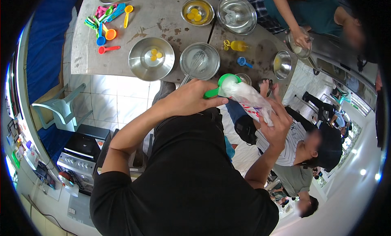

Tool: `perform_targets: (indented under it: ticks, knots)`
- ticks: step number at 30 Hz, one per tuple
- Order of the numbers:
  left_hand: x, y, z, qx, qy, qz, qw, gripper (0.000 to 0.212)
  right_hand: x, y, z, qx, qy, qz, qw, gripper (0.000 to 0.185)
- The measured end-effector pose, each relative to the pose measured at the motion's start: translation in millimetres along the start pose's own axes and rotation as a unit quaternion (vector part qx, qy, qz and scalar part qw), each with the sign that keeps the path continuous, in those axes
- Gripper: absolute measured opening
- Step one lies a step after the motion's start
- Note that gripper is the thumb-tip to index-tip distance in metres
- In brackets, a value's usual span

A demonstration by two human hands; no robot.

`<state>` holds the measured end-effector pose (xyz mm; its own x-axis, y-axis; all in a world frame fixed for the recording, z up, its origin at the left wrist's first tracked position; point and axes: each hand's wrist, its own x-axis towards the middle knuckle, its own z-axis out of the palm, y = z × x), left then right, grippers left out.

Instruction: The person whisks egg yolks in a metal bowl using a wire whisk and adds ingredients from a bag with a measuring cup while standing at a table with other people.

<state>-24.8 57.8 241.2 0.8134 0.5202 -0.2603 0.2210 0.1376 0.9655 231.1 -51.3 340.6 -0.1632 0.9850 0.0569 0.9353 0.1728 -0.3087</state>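
Note:
My left hand (195, 97) grips the handle of a green plastic measuring cup (229, 79). White powder shows at the cup's mouth, where the open end of a plastic bag (250, 98) meets it. The bag is held in my right hand (276, 123), tilted toward the cup. Beyond my left hand, a steel bowl (200, 57) holds a wire whisk (196, 63) and whitish contents. A larger steel bowl (137, 61) with several egg yolks (155, 55) stands to its left. A blue measuring scoop (244, 62) and a small bottle of yellow liquid (239, 46) lie to its right.
Colourful measuring spoons (107, 22) lie on the table (122, 68). More steel bowls (237, 14) stand at the far side. A co-worker (305, 16) holds a bowl at the upper right; another person's hands (268, 87) are near the table's right edge. A plastic chair (62, 107) stands left.

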Motion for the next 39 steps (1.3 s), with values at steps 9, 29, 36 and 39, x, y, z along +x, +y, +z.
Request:
perform_targets:
  ticks: [9, 29, 36, 39]
  knots:
    - [-1.5, 0.8, -1.7, -0.008, -0.002, -0.003, 1.0, 0.041, 4.1, -2.2, 0.1, -0.005, -0.007, -0.001, 1.0, 0.045]
    - [-0.7, -6.4, 0.2, -0.009, 0.007, 0.018, 1.0, 0.034, 2.9, -2.1, 1.5, -0.012, -0.015, 0.0, 1.0, 0.04]
    - [-1.2, 5.8, -3.4, -0.007, 0.008, -0.017, 1.0, 0.04, -1.3, -0.7, 2.8, 0.001, 0.004, 0.029, 1.0, 0.033]
    - [0.3, 1.9, -1.1, -0.021, 0.013, -0.006, 1.0, 0.04, 0.5, -0.9, 3.2, -0.003, 0.002, 0.02, 1.0, 0.03]
